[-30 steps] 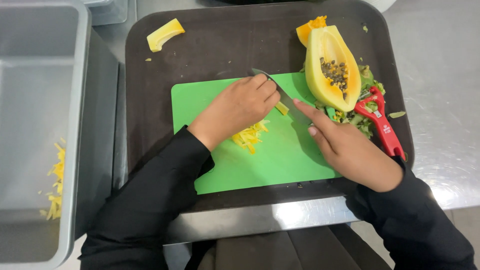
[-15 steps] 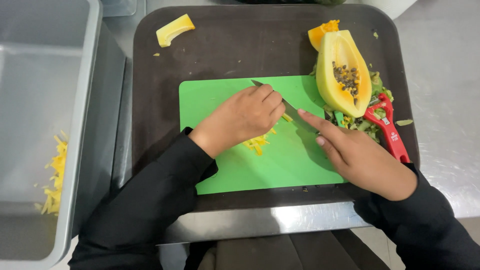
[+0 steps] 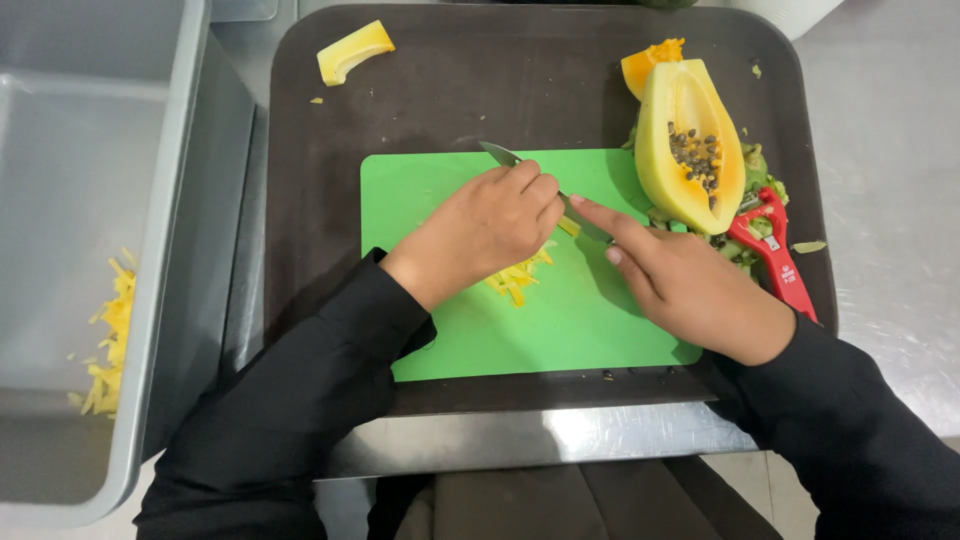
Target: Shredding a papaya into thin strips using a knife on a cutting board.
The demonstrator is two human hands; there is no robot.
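Note:
A green cutting board (image 3: pixel 590 330) lies on a dark brown tray (image 3: pixel 440 90). My right hand (image 3: pixel 690 285) grips a knife (image 3: pixel 500 154), index finger stretched along its spine, the blade tip pointing up-left. My left hand (image 3: pixel 490 225) rests curled over the blade's middle, covering a piece of yellow fruit. Thin yellow strips (image 3: pixel 518 275) lie on the board just below that hand. What the left hand's fingers hold is hidden.
A halved papaya (image 3: pixel 690 145) with dark seeds sits at the tray's right on green peelings, beside a red peeler (image 3: pixel 775 255). A yellow fruit chunk (image 3: pixel 354 50) lies at the tray's top left. A grey bin (image 3: pixel 70 250) with yellow shreds stands at left.
Both hands stay together over the board. The pile of yellow strips below my left hand shifts slightly; the view moves a little rightward.

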